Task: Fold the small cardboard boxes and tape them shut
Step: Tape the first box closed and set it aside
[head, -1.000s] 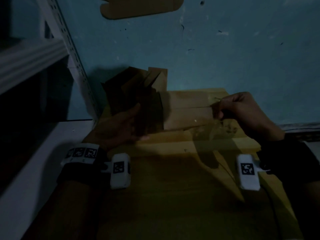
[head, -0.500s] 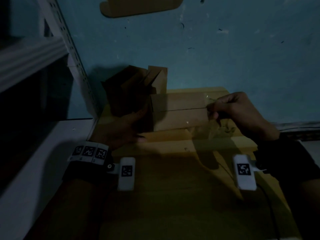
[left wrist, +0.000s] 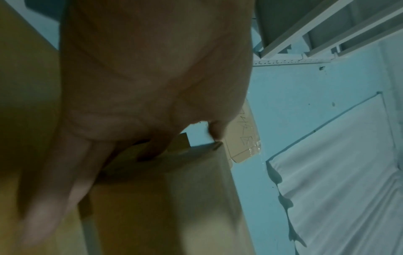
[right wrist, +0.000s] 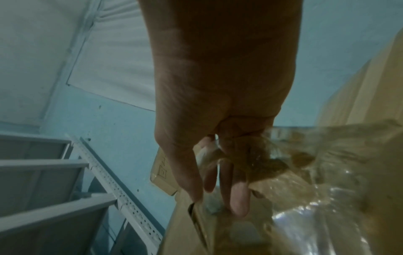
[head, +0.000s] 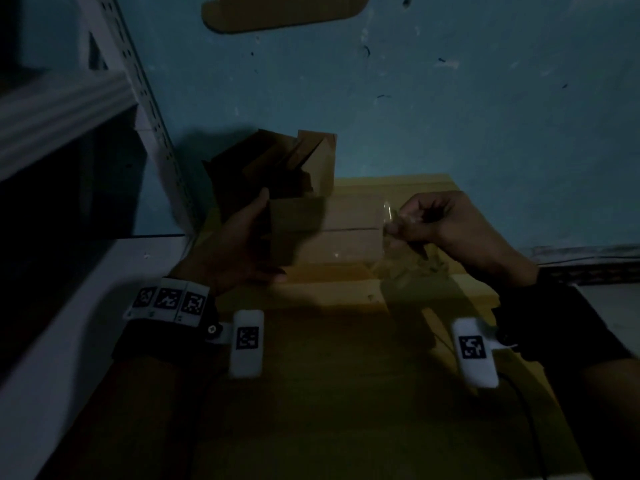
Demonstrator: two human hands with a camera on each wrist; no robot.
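- The table (head: 346, 393) is a smooth yellow-brown board, matte and dim, and both forearms reach over it.
- Each wrist carries a white, rounded block with a black square code; the left wrist also wears a band of three such codes.
- The left hand (head: 239, 247) holds the box (head: 325, 233) at its left end, thumb up along the far edge and fingers spread under and against the near face. The left wrist view shows the fingers lying straight along plain cardboard.
- The box is a small brown cardboard oblong, held just above the table's far part, its top flaps meeting in a straight dark seam.
- The right hand (head: 446, 226) is at the box's right end, thumb and fingers pinching the tape (head: 391, 218), a clear, glossy, wrinkled film.
- In the right wrist view the tape (right wrist: 305, 198) bunches under the fingers and spreads shiny over the cardboard.
- Behind the box, on the table's far left corner, stands a cluster of folded cardboard (head: 277, 168), angular and dark.
- A rough blue wall (head: 450, 116) rises behind the table, with a flat rounded cardboard piece (head: 277, 12) stuck high on it.
- Left of the table is a pale metal rack (head: 145, 98) with a perforated post.
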